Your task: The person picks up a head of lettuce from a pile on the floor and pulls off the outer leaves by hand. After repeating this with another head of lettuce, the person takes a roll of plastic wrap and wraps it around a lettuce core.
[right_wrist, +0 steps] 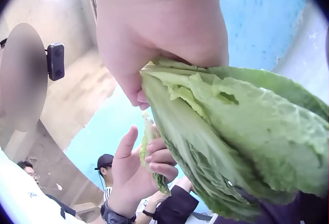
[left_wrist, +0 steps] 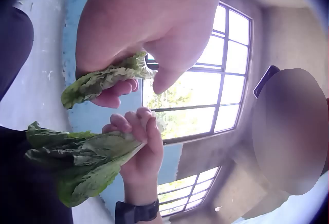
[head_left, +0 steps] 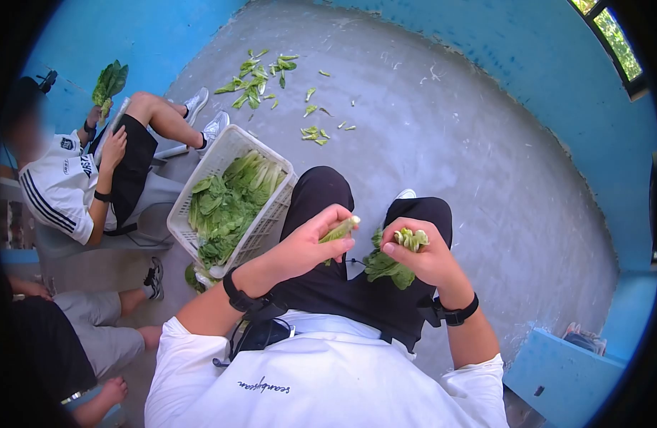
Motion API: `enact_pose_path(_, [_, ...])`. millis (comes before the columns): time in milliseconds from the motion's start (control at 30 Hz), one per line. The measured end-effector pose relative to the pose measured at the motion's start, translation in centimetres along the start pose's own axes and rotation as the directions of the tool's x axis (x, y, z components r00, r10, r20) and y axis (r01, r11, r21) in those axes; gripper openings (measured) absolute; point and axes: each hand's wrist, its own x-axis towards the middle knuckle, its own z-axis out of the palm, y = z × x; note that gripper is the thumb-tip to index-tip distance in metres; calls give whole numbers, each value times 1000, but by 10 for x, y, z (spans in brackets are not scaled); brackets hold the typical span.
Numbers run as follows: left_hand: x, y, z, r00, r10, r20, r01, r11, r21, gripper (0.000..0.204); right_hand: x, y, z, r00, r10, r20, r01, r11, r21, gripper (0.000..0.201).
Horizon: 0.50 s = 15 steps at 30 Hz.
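Blue wall [head_left: 500, 53], scuffed grey floor [head_left: 500, 185], bright gridded windows [left_wrist: 208, 90], blue furniture piece [head_left: 567, 367] at right.

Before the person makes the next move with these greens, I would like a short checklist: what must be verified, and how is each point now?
1. Left hand holds the small leaf: ok, in its curled fingers.
2. Right hand grips the leafy bunch: ok, its leaves spread out beyond the hand.
3. Small leaf and bunch apart: ok, a gap shows in the head view.
4. Floor free of loose leaves: not ok, several lie scattered.
5. Bottom of the crate sound: cannot tell, greens cover it.
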Motion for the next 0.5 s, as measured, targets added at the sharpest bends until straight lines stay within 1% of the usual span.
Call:
enact_pose_path(100, [3, -13, -6, 999, 0, 50, 7, 991, -131, 22, 2, -1, 5, 998, 40, -41, -34, 989, 144, 4])
enact_pose_path(167, [6, -11, -2, 997, 51, 53, -44, 992, -121, 21, 4, 6, 6, 996, 56, -73, -37, 971, 238, 5])
enact_pose_path(200, [7, -11, 0, 995, 78, 55, -71, 991, -117, 21, 4, 8, 6, 996, 52, -78, -30, 967, 254, 5])
enact_pose_path(267, [8, -13, 0, 991, 132, 29, -133, 991, 1, 22, 5, 10, 8, 995, 45, -89, -18, 958, 286, 5])
enact_pose_path(300, [8, -14, 0, 987, 161, 19, -162, 985, 60, 22, 6, 11, 11, 992, 50, -115, -18, 965, 261, 6])
enact_pose_path(367, [5, -8, 2, 994, 109, 1, -108, 992, 71, 24, 8, 11, 17, 984, 58, -168, -21, 977, 211, 7])
enact_pose_path(400, [5, -6, 4, 997, 82, -9, -81, 994, 78, 24, 8, 14, 17, 984, 47, -171, -17, 985, 173, 8])
enact_pose_path(500, [4, -15, 0, 1000, -16, -10, 16, 1000, -20, 31, 8, 18, 18, 984, 31, -174, -21, 998, 59, 10])
